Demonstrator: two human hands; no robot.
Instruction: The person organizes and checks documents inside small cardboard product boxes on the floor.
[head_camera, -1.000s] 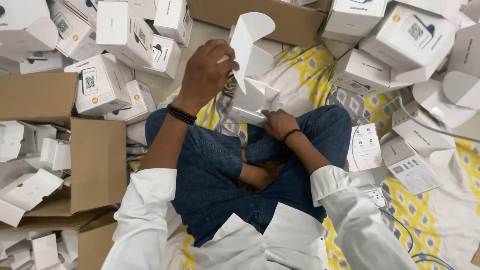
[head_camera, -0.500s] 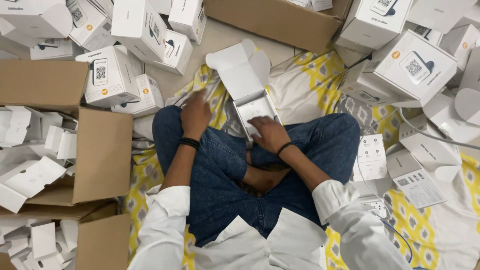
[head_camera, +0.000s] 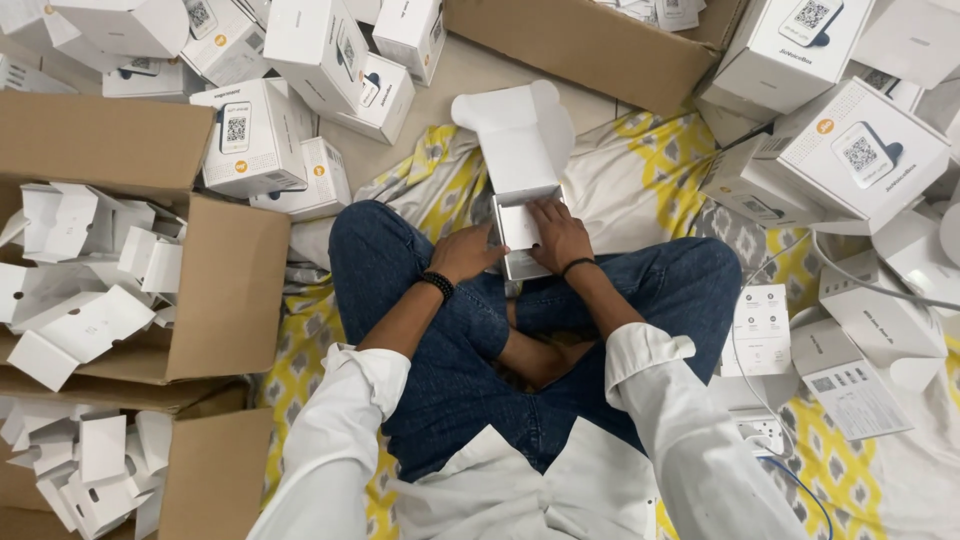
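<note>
I sit cross-legged in blue jeans on a yellow patterned cloth (head_camera: 300, 350). A small white box (head_camera: 520, 225) with its lid flap standing open rests between my knees. My left hand (head_camera: 465, 252) grips the box's left side. My right hand (head_camera: 558, 232) presses flat on the white insert inside the box. Both wrists wear dark bands.
An open brown carton (head_camera: 225, 290) on my left holds several folded white inserts. Several closed white boxes (head_camera: 250, 135) lie at the upper left and others (head_camera: 850, 150) at the upper right. Another brown carton (head_camera: 590, 45) stands ahead. White leaflets (head_camera: 760, 325) and a cable lie by my right knee.
I have lowered the box from in front of me down between my knees. My left hand came off the raised flap to the box's side; my right hand now presses inside it.
</note>
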